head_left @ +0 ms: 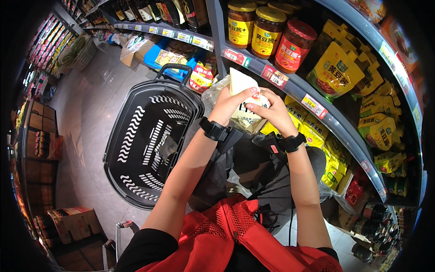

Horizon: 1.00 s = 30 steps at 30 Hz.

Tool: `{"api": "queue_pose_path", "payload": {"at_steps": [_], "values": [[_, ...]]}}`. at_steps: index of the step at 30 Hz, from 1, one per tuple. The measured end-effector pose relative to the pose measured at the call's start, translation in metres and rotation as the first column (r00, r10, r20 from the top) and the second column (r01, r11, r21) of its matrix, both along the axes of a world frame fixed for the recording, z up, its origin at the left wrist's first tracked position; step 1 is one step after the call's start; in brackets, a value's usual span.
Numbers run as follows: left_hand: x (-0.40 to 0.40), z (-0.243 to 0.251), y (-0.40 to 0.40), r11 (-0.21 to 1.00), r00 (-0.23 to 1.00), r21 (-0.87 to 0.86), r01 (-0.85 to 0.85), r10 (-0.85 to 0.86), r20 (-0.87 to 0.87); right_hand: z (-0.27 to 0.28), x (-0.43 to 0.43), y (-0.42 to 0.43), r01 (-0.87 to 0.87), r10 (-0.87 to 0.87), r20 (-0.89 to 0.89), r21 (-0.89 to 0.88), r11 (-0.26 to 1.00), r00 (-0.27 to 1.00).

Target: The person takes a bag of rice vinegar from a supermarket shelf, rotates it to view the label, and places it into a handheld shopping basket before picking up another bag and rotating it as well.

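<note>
Both my hands hold a white, soft packet [242, 83] with printed writing, just in front of the lower shelf's edge. My left hand [227, 103] grips its left side, the thumb lying across the front. On its right side is my right hand [276, 110], with the thumb on the printed face. Beneath the packet lies a clear plastic bag with more pale packets [249, 120], partly hidden by my hands. A black plastic shopping basket [131, 136] stands on the floor to the left, with a small clear-wrapped item [167, 148] inside.
Jars of soybean paste [295, 46] and yellow spouted pouches [336, 71] fill the shelf at right. Yellow vinegar bags [311, 132] lie below its edge [289, 89]. A blue crate [153, 57] holds packets beyond the basket. Cardboard cartons [76, 222] stand at lower left, near a metal frame [118, 238].
</note>
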<state>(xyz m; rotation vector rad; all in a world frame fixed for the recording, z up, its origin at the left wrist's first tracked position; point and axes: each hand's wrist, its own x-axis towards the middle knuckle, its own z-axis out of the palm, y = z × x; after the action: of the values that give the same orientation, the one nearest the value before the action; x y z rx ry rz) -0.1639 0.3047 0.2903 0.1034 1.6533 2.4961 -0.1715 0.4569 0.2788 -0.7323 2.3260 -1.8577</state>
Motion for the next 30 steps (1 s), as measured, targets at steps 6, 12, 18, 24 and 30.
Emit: {"api": "queue_pose_path", "payload": {"at_steps": [6,12,18,24,30], "values": [[-0.008,-0.009,0.006,0.915,0.844,-0.096,-0.392,0.316,-0.432,-0.002,0.004,-0.012,0.156,-0.126,0.177,-0.168,0.973,0.976],[-0.005,-0.001,0.002,0.93,0.865,-0.226,-0.29,0.153,-0.478,0.014,0.008,-0.008,0.184,-0.148,0.256,-0.124,0.975,0.955],[-0.005,-0.003,0.003,0.934,0.848,-0.19,-0.303,0.173,-0.501,0.015,0.008,-0.007,0.175,-0.138,0.264,-0.123,0.977,0.955],[-0.005,-0.002,0.003,0.941,0.872,-0.214,-0.263,0.137,-0.469,0.008,0.008,-0.007,0.184,-0.137,0.275,-0.153,0.971,0.952],[-0.008,-0.007,0.004,0.934,0.849,-0.196,-0.299,0.167,-0.501,0.01,0.008,-0.005,0.187,-0.157,0.242,-0.104,0.977,0.957]]}}
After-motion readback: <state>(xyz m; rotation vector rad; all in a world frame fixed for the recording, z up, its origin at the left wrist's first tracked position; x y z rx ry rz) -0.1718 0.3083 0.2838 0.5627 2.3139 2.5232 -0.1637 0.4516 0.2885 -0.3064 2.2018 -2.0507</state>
